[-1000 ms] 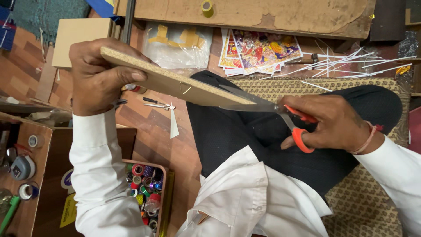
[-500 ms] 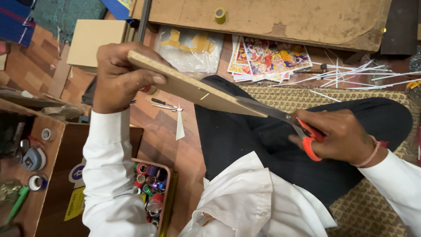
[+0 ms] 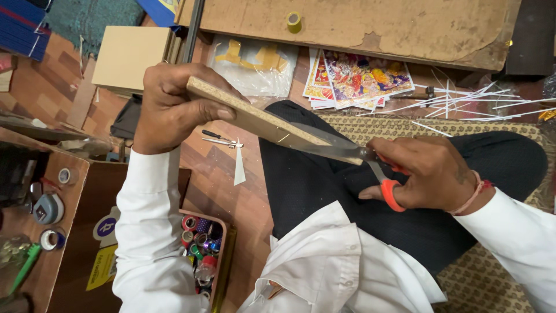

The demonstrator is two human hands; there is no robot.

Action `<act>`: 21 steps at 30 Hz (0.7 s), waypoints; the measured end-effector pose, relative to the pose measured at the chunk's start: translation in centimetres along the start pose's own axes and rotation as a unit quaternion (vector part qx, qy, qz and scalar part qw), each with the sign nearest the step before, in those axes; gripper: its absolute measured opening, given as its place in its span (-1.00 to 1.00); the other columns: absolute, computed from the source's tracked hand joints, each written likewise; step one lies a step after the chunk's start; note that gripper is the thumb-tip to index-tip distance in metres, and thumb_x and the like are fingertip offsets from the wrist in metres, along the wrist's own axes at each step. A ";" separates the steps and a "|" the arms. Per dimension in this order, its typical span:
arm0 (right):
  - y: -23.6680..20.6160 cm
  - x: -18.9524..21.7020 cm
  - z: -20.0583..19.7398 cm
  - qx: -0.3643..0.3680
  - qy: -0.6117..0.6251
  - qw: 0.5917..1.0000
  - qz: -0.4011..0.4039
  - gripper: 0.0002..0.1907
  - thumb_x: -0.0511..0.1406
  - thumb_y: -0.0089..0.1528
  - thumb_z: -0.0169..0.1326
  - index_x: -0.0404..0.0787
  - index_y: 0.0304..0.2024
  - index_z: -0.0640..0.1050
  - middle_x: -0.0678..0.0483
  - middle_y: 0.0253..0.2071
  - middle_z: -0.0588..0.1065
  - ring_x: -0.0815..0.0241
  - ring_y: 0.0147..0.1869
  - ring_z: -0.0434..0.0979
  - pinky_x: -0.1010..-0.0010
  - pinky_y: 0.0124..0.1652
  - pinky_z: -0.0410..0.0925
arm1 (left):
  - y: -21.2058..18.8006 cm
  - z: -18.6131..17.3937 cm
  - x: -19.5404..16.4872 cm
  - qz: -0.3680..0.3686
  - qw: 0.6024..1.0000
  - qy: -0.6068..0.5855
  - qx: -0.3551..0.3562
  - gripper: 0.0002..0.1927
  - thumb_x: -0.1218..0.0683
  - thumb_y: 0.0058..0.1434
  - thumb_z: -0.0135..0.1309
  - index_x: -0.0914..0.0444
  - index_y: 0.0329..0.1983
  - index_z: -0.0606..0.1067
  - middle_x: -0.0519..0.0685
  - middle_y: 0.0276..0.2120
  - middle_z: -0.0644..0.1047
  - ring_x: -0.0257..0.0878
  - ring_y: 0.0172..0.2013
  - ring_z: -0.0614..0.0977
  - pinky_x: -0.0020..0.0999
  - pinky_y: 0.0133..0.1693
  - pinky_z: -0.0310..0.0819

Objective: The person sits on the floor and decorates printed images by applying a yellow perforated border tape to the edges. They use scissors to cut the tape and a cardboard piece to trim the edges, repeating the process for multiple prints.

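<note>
1. Two hands are engaged on one cardboard sheet (image 3: 255,119), which is held tilted above the dark trousered lap (image 3: 324,191).
2. The upper end of the cardboard sheet is clamped by the left hand (image 3: 174,110), with the thumb laid along its face and the fingers curled behind it.
3. The orange-handled scissors (image 3: 382,179) are gripped by the right hand (image 3: 428,174) at the lower end of the cardboard sheet; the fingers are closed through the loops.
4. The blades are set against the sheet's edge; whether they are parted cannot be told, as they are largely hidden.
5. A thin white paper sliver (image 3: 239,168) is seen below the cardboard sheet.
6. A box of coloured tape rolls (image 3: 202,249) is located below the sheet, beside the left sleeve.
7. Printed colour pictures (image 3: 359,78) are spread above the sheet.
</note>
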State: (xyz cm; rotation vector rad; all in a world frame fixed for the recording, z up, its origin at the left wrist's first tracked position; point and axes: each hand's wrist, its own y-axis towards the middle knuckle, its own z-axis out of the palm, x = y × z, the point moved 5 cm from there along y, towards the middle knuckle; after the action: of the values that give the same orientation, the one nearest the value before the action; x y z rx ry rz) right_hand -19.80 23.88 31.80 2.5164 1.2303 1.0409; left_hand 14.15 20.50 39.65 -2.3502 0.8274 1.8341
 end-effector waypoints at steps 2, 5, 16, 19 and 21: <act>-0.1 -0.1 0.1 -0.003 -0.005 1.000 0.002 -0.29 -0.06 -0.16 0.50 -0.28 -0.08 0.57 0.05 -0.50 0.50 0.11 -0.49 0.53 0.31 -0.45 0.37 | 0.0 0.1 -0.1 0.009 1.000 -0.012 0.003 -0.89 0.27 0.29 0.27 0.41 -0.17 0.58 0.13 -0.19 0.67 -0.21 -0.23 0.75 -0.36 -0.17 0.72; -0.5 -0.2 0.4 -0.012 -0.024 1.000 0.003 -0.41 -0.17 -0.12 0.47 -0.27 -0.11 0.58 0.07 -0.53 0.49 0.12 -0.53 0.50 0.29 -0.47 0.36 | -0.2 0.0 -0.1 -0.001 1.000 -0.002 -0.005 -0.87 0.28 0.27 0.28 0.41 -0.17 0.58 0.13 -0.20 0.67 -0.21 -0.25 0.74 -0.36 -0.17 0.72; -0.7 -0.6 0.7 -0.005 -0.007 1.000 0.014 -0.36 -0.09 -0.15 0.48 -0.26 -0.12 0.57 0.05 -0.49 0.49 0.06 -0.48 0.54 0.29 -0.44 0.38 | -0.4 0.0 -0.3 -0.017 1.000 0.003 -0.019 -0.84 0.28 0.23 0.31 0.40 -0.15 0.59 0.08 -0.23 0.66 -0.23 -0.21 0.73 -0.34 -0.13 0.72; -0.3 0.0 0.2 0.011 -0.021 1.000 0.017 -0.16 0.07 -0.26 0.49 -0.29 -0.09 0.56 0.02 -0.44 0.52 0.02 -0.41 0.57 0.26 -0.40 0.40 | -0.3 0.0 -0.4 -0.002 1.000 0.005 -0.011 -0.84 0.26 0.25 0.31 0.39 -0.14 0.58 0.07 -0.24 0.66 -0.24 -0.21 0.74 -0.35 -0.14 0.72; 0.0 0.6 -0.2 0.013 -0.033 0.999 0.011 -0.10 0.12 -0.25 0.47 -0.29 -0.02 0.57 0.01 -0.38 0.53 0.01 -0.33 0.58 0.25 -0.32 0.41 | -0.2 0.2 -0.4 0.005 1.000 0.005 -0.007 -0.83 0.25 0.24 0.31 0.39 -0.15 0.58 0.07 -0.23 0.66 -0.25 -0.21 0.74 -0.36 -0.14 0.74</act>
State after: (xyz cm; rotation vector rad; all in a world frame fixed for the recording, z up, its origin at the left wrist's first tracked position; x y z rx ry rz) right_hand -19.68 24.29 32.22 2.5686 1.2082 0.9450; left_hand 14.04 20.88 39.92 -2.3688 0.8318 1.8398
